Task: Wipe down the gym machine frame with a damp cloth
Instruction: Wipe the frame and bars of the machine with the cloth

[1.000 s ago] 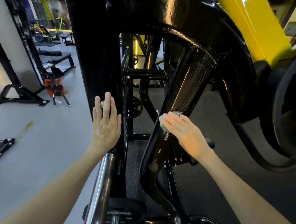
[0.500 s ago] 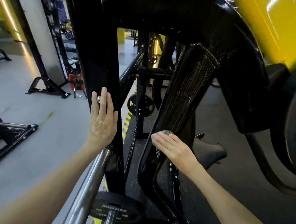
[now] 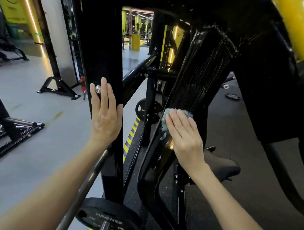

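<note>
- Right hand (image 3: 185,136) is flat on the cloth (image 3: 167,115), fingers straight and together, pointing up and a touch left. It presses the cloth against the slanted frame beam (image 3: 199,78), with no curl and no pinch.
- The cloth is teal and bunched. It peeks out past the fingertips and along the hand's left edge, about midway down the visible beam (most of it is under the palm, so which way its own long side runs is hard to tell).
- The beam's long axis climbs from low left near the floor to upper right. Wet streaks run lengthwise on its face above the cloth.
- Left hand (image 3: 105,116) lies flat on the upright frame post (image 3: 101,50), fingers straight and pointing up, holding nothing. A shiny bolt head (image 3: 97,89) shows among its fingertips.
- The post stands vertical, apart from the beam, with a gap between them.
- Under the left forearm a chrome bar (image 3: 88,180) slants up toward the post, and a black weight plate (image 3: 107,219) sits at the bottom edge.
- Further out, a yellow-and-black floor stripe (image 3: 132,131) lies between post and beam. A black seat pad (image 3: 222,167) sits right of the right wrist, and there's a yellow panel (image 3: 303,26) at top right.
</note>
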The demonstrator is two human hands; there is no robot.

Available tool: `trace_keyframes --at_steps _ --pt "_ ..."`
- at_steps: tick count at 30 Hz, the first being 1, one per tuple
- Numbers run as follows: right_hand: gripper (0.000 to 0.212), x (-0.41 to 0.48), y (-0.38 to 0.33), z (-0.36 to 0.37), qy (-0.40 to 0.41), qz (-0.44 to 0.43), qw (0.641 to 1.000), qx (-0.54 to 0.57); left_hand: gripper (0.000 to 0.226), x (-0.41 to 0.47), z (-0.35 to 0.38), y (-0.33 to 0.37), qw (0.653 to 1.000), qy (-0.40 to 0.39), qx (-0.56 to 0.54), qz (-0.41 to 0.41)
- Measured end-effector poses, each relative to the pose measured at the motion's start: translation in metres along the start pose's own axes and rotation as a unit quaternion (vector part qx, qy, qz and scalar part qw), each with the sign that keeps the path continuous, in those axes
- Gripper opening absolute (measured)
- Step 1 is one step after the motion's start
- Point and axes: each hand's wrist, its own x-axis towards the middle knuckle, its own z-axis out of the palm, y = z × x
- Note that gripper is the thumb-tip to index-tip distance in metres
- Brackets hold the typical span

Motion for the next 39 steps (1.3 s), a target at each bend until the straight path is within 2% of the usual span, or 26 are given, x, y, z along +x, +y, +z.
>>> trace_keyframes --at_steps 4,7,10,12,16,19,21,24,26,28,30,35,37,39 --pt "0.05 -0.101 -0.03 0.025 -0.126 -0.048 0.991 0.012 0.053 0.002 0.012 -0.004 0.997 0.065 -0.039 0.014" --pt "0.047 -0.116 -0.033 0.031 -0.166 -0.079 0.983 0.018 0.052 -0.005 0.023 -0.006 0.996 0.085 -0.038 0.008" --pt "0.038 -0.085 -0.026 0.022 -0.128 -0.062 0.989 0.024 0.052 -0.031 0.029 0.0 0.998 0.05 -0.037 0.004" --pt "0.037 -0.057 -0.02 0.018 -0.066 -0.031 0.997 0.011 0.054 -0.043 0.031 0.0 0.999 0.02 -0.039 0.007" --pt "0.048 -0.036 -0.017 0.027 0.036 0.027 0.999 -0.003 0.058 -0.042 0.029 0.001 0.999 0.028 -0.043 0.005" --pt "0.051 -0.059 -0.029 0.045 0.067 0.065 0.996 -0.01 0.059 -0.042 0.03 0.002 0.999 0.036 -0.038 0.001" --pt "0.052 -0.094 -0.044 0.054 0.031 0.059 0.998 -0.012 0.059 -0.042 0.031 0.002 0.999 0.038 -0.038 0.002" --pt "0.054 -0.149 -0.063 0.056 -0.111 -0.021 0.994 -0.001 0.06 -0.043 0.03 0.003 0.998 0.034 -0.046 -0.004" --pt "0.049 -0.16 -0.063 0.051 -0.181 -0.07 0.981 0.001 0.06 -0.043 0.03 0.003 0.998 0.034 -0.048 -0.006" --pt "0.049 -0.147 -0.052 0.041 -0.219 -0.102 0.97 -0.007 0.061 -0.042 0.028 0.003 0.998 0.037 -0.054 -0.006" --pt "0.048 -0.122 -0.038 0.027 -0.21 -0.103 0.972 -0.009 0.065 -0.043 0.026 0.004 0.997 0.026 -0.071 -0.01" --pt "0.044 -0.063 -0.021 0.013 -0.089 0.003 0.996 -0.008 0.068 -0.042 0.019 0.008 0.996 -0.009 -0.086 -0.004" --pt "0.042 -0.061 -0.029 0.019 -0.058 0.021 0.998 0.008 0.066 -0.037 0.016 0.014 0.993 -0.03 -0.105 0.052" --pt "0.041 -0.081 -0.038 0.029 -0.071 -0.007 0.997 0.01 0.065 -0.031 0.015 0.027 0.977 -0.036 -0.118 0.172"
